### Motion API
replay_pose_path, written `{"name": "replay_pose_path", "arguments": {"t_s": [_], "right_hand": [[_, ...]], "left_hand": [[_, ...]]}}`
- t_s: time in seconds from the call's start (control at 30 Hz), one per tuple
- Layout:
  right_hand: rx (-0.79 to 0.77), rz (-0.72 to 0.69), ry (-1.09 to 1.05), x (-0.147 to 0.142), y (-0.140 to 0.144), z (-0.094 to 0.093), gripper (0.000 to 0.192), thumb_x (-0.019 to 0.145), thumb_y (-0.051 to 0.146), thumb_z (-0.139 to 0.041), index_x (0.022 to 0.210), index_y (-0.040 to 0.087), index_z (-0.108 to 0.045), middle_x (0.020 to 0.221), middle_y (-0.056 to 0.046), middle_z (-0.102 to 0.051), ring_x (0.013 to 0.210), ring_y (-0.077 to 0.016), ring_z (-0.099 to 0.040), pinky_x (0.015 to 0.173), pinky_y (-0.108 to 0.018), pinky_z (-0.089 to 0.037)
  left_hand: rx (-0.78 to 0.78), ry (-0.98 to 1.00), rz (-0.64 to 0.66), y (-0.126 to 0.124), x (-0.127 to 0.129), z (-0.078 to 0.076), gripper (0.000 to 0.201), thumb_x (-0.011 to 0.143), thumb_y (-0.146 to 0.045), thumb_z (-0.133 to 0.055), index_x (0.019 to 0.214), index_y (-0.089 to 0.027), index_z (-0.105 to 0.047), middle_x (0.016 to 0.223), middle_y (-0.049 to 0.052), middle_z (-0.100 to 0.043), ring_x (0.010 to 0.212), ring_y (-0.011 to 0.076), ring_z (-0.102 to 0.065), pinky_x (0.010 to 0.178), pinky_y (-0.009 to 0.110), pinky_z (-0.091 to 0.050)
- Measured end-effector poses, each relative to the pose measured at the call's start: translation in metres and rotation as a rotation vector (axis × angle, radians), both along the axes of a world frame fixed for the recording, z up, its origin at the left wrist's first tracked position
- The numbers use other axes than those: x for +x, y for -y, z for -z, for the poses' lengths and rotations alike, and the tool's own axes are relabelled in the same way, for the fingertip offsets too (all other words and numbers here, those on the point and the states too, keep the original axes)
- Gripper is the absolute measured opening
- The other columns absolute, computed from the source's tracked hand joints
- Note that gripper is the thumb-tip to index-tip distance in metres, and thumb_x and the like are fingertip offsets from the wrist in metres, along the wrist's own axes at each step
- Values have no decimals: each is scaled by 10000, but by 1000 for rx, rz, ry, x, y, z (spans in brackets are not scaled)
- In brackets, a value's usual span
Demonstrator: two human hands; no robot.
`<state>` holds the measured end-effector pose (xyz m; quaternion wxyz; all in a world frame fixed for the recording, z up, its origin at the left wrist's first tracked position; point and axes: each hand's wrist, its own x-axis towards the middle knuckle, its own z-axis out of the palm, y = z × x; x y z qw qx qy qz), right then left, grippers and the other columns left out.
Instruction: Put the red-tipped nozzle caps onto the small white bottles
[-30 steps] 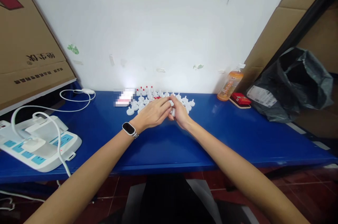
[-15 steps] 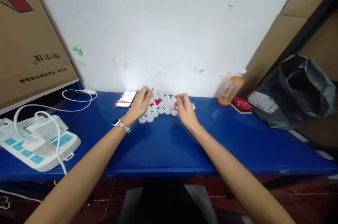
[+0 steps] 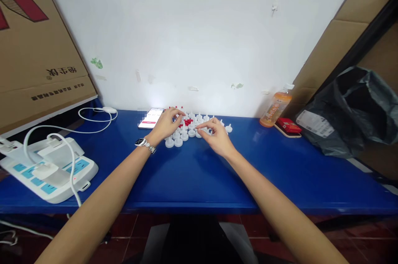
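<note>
Several small white caps (image 3: 178,141) with nozzle tips stand in a cluster at the back of the blue table (image 3: 199,173), with tiny red pieces (image 3: 188,122) among them. My left hand (image 3: 166,125), a watch on its wrist, hovers over the cluster's left side with thumb and forefinger pinched together; whether anything is between them is too small to tell. My right hand (image 3: 216,136) reaches in from the right, its forefinger and thumb meeting at a white cap near the cluster's middle.
A lit phone (image 3: 151,117) lies left of the caps. A white power strip (image 3: 46,164) with plugged cables sits at the table's left end. An orange bottle (image 3: 275,110) and a red box (image 3: 288,125) stand at the back right, beside a black bag (image 3: 351,110). Cardboard leans at both sides.
A second ago both hands met over the cluster's middle. They then parted, and the left hand now sits at the left side while the right forefinger has reached back toward the centre.
</note>
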<state>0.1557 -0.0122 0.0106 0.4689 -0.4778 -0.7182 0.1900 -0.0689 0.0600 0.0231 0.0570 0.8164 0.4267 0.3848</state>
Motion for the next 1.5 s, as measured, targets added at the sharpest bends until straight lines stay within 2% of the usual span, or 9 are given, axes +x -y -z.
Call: {"name": "replay_pose_path", "arguments": {"t_s": [0.13, 0.33, 0.47, 0.63, 0.73, 0.93, 1.1, 1.3, 1.5], "right_hand": [[-141, -125, 48, -8, 3, 6, 177, 857, 327, -645, 893, 211, -775, 666, 4, -640, 616, -156, -555, 635, -298, -447], [-105, -68, 193, -16, 2, 18, 226, 849, 283, -619, 1021, 229, -756, 766, -5, -728, 673, -172, -631, 708, -316, -492], [-21, 22, 169, -14, -8, 8, 266, 857, 306, -609, 1082, 221, -723, 773, 3, -725, 662, -162, -621, 714, -301, -493], [-12, 150, 296, -23, -70, -21, 197, 860, 265, -582, 948, 194, -743, 891, -43, -759, 824, -188, -681, 765, -286, -486], [-89, 216, 486, -44, -121, -33, 193, 859, 255, -585, 919, 186, -756, 951, -81, -775, 914, -223, -700, 850, -314, -487], [-150, 377, 661, -93, -174, -26, 279, 891, 259, -587, 1085, 114, -727, 1164, -201, -729, 1161, -312, -658, 1035, -435, -434], [-299, 471, 550, -113, -180, -13, 336, 879, 136, -571, 1194, 98, -682, 1225, -220, -698, 1169, -306, -666, 971, -409, -482], [-213, 470, 488, -103, -176, -18, 242, 943, 235, -537, 1054, 170, -743, 1178, -159, -725, 1246, -317, -595, 1038, -463, -439], [-38, 176, 130, -53, -122, -36, 161, 912, 251, -604, 979, 163, -721, 1073, -87, -752, 973, -212, -696, 880, -324, -515]], "left_hand": [[-37, 36, 54, 10, -13, 1, 250, 961, -289, -501, 1021, -200, -727, 1042, 71, -704, 995, 227, -640, 924, 395, -501], [-68, 50, 46, 11, -23, -2, 264, 960, -299, -498, 1044, -212, -733, 1070, 67, -723, 1009, 230, -647, 891, 388, -509], [-17, 37, -5, 10, -27, -2, 256, 954, -285, -497, 1036, -221, -731, 1059, 62, -715, 979, 225, -648, 843, 369, -508], [27, -103, -234, 11, -28, -1, 195, 912, -225, -534, 946, -221, -727, 983, 81, -714, 965, 286, -635, 843, 427, -483], [24, -128, -258, 12, -27, 1, 191, 917, -224, -532, 930, -224, -723, 966, 90, -706, 964, 305, -625, 827, 442, -475], [39, -138, -263, 13, -23, 5, 193, 943, -280, -540, 896, -212, -714, 971, 114, -677, 1021, 340, -571, 872, 491, -457], [-15, -157, -280, 16, -21, 2, 218, 972, -315, -519, 920, -215, -706, 1033, 105, -672, 1085, 333, -558, 930, 497, -446], [-41, -148, -287, 17, -22, 2, 228, 986, -333, -510, 932, -216, -698, 1075, 101, -678, 1115, 333, -562, 946, 498, -440], [10, -77, -150, 16, -15, 2, 241, 1000, -357, -507, 926, -211, -683, 1028, 85, -675, 1056, 301, -582, 928, 467, -447]]}}
